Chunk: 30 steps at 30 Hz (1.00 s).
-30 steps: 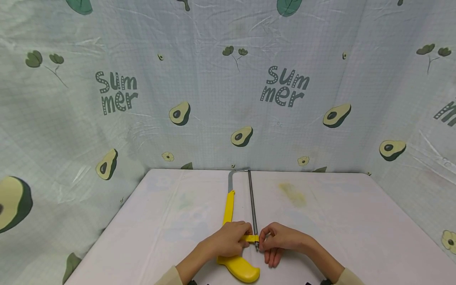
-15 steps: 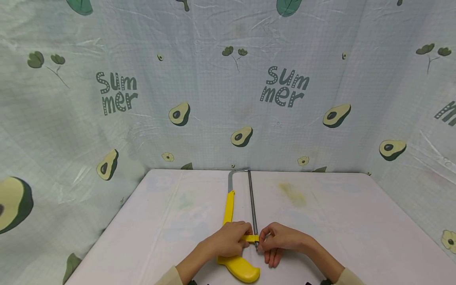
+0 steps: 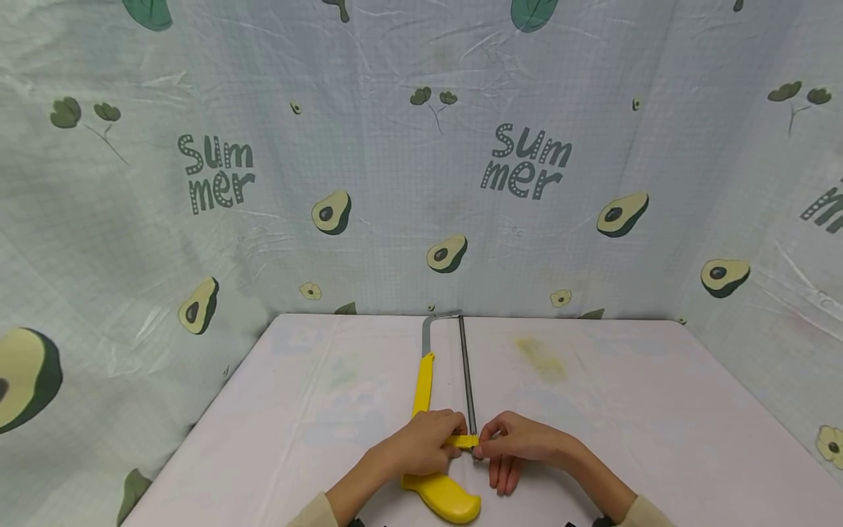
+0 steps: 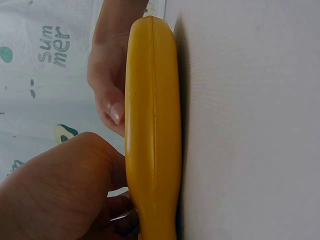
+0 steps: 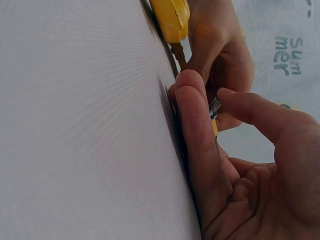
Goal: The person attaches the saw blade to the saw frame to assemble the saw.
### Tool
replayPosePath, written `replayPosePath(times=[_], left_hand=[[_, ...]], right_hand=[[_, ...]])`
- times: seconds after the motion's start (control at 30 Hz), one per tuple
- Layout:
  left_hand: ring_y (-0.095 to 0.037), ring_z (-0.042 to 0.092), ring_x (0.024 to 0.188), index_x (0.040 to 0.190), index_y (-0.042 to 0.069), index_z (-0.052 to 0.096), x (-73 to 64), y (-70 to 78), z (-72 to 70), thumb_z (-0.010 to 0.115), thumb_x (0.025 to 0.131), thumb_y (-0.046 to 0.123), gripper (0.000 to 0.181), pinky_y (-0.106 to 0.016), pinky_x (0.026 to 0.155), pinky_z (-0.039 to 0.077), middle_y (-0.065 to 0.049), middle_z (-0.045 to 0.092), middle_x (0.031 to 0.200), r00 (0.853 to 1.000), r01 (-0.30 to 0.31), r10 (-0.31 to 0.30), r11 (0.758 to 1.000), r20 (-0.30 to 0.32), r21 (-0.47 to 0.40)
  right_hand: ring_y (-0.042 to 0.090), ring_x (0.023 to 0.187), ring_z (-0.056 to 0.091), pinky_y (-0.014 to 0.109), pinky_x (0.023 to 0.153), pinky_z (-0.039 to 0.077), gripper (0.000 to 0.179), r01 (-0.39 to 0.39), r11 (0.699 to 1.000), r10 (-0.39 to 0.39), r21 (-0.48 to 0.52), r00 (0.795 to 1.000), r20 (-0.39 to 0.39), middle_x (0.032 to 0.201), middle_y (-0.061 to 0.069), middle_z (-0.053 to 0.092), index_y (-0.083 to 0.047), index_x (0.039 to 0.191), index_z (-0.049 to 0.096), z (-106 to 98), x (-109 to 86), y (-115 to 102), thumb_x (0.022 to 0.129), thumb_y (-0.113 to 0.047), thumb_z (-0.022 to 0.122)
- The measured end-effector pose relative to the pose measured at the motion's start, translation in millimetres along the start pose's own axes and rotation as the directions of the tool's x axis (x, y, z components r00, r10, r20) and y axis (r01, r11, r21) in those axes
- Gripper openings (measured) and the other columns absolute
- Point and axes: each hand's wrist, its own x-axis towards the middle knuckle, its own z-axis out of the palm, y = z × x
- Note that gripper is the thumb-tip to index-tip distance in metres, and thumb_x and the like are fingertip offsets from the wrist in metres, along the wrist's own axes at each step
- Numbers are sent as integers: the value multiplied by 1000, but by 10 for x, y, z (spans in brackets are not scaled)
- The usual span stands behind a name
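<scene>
A hacksaw (image 3: 424, 384) with a yellow handle lies flat on the white table, its frame pointing away from me. Its dark metal blade (image 3: 467, 373) runs along the right side. My left hand (image 3: 428, 440) grips the yellow bracket (image 3: 463, 441) at the blade's near end; the left wrist view has the yellow handle (image 4: 152, 110) close up. At that same end, my right hand (image 3: 527, 443) pinches a small metal wing nut (image 5: 215, 106) between thumb and forefinger, its remaining fingers on the table. Fingers hide most of the nut.
The table (image 3: 276, 424) has a white cover with a faint yellow stain (image 3: 541, 359) to the right of the blade. A pale curtain (image 3: 395, 161) printed with avocados stands behind it and along both sides.
My right thumb and forefinger have shifted slightly over the wing nut, covering more of it. The left hand and the hacksaw stay in place.
</scene>
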Motion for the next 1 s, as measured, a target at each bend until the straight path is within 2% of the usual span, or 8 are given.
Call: replayPosePath(times=[0.2, 1.0], left_hand=[[-2, 52, 82, 106, 23, 62, -6, -7, 19, 71, 96, 19, 13, -21, 83, 48, 14, 59, 93, 1000, 13, -13, 1000, 4, -7], [-2, 51, 83, 104, 23, 62, -21, 22, 15, 70, 97, 20, 12, -21, 83, 48, 14, 59, 92, 1000, -7, 7, 1000, -18, 12]], right_hand=[[9, 55, 71, 24, 54, 57, 24, 2, 1000, -2, 5, 1000, 12, 70, 4, 73, -1, 101, 64, -2, 7, 13, 100, -25, 63], [9, 56, 71, 23, 54, 57, 20, 6, 1000, -6, -6, 1000, -2, 71, 4, 73, -1, 102, 64, -3, -20, 9, 99, -21, 63]])
